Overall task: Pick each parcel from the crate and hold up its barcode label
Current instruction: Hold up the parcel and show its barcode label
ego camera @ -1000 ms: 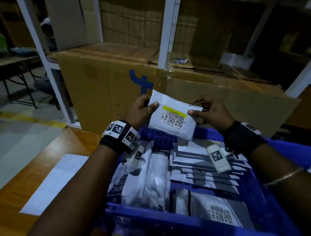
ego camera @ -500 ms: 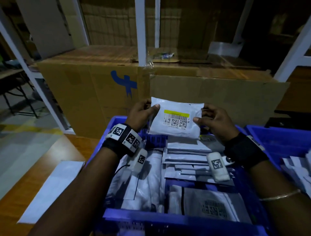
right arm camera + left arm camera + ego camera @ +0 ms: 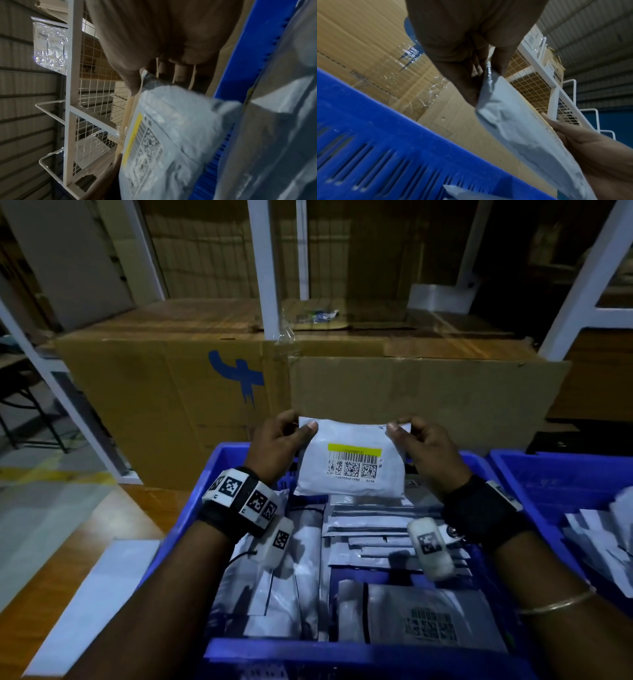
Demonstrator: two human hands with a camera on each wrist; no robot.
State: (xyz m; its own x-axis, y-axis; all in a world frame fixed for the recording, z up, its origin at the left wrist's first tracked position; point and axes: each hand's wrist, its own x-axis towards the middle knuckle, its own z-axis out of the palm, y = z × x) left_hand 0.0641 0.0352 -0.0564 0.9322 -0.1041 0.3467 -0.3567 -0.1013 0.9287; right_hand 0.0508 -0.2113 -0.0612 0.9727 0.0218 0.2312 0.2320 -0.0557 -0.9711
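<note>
both hands hold one white parcel (image 3: 349, 460) upright above the far end of the blue crate (image 3: 178, 529); the left hand (image 3: 277, 445) pinches its upper left corner between thumb and curled fingers, and the right hand (image 3: 428, 450) pinches the upper right corner the same way; the barcode label (image 3: 352, 463), with a yellow strip above black bars and square codes, faces the head camera; from the left wrist the parcel's edge runs between the thumb and fingers (image 3: 462, 81); the right wrist view shows the label at a slant, blurred; below, the crate is packed with more grey and white parcels (image 3: 376, 529), some standing on edge; a large cardboard box (image 3: 154, 392) stands just behind the crate; a second blue crate (image 3: 561, 474) with parcels sits to the right; a white sheet (image 3: 92, 604) lies on the wooden table (image 3: 44, 587) at the left.
</note>
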